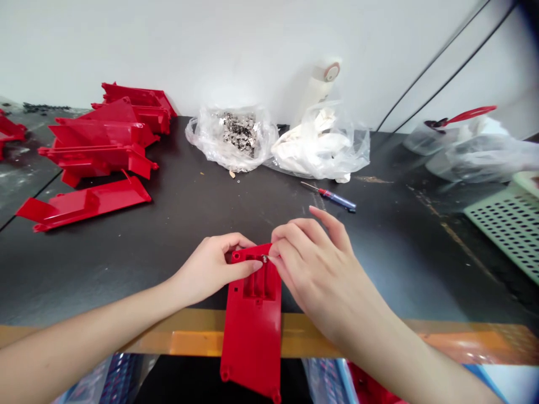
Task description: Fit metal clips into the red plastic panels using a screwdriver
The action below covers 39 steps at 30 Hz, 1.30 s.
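Note:
A red plastic housing (252, 331) with a slotted, battery-type compartment (259, 289) at its far end rests over the table's front edge. My left hand (214, 266) grips its upper left side, the thumb lying over the compartment. At the compartment's top right shows a small coiled metal spring contact (265, 258). My right hand (307, 264) is pinched right beside that contact, thumb and forefinger together at the housing's upper right corner, little finger raised. Whether the fingertips grip the contact or only press on it is partly hidden.
Several red plastic housings (101, 140) are stacked at the left. Against the wall sit a plastic bag of small metal parts (240, 132) and a bag of white pieces (315, 143). A screwdriver (337, 199) lies in front of them. A pale green basket (505, 216) stands at the right.

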Available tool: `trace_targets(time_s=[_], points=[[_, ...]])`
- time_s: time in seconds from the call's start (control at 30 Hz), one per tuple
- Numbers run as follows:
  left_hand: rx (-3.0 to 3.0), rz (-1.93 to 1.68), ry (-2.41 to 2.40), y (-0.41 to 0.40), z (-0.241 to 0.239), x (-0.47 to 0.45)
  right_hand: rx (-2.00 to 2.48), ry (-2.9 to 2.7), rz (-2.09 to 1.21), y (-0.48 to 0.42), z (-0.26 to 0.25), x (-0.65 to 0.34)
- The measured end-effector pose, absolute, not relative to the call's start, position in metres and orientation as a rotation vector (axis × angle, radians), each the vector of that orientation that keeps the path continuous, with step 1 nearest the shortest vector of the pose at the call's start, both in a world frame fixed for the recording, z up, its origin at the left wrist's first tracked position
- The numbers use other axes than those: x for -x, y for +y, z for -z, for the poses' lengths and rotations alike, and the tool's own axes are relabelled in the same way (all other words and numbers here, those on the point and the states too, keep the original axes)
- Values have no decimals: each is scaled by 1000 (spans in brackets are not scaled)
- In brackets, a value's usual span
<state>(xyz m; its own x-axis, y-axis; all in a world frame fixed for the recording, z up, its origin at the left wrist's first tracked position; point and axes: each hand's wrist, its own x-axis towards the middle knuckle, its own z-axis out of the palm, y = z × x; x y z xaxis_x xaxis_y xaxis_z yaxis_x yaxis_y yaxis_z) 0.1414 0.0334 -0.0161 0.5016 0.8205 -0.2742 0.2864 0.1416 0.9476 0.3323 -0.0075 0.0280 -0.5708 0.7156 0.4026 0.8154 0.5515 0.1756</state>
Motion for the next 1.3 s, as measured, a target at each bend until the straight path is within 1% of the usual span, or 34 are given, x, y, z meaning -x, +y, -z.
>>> trace_targets(time_s=[0.4,0.7,1.1,1.3], points=[[-1475,-479,990,34,17,-139,1208,-2545,661,-11,-32,-324],[-1512,-461,1007,35,16,-138,1212,-2550,643,-7,-29,-328],[-1520,-444,1033,35,13,-138,1213,-2601,542,-2,-23,-332],[-1534,-476,1014,34,17,-138,1205,-2594,278,2,-25,-336]])
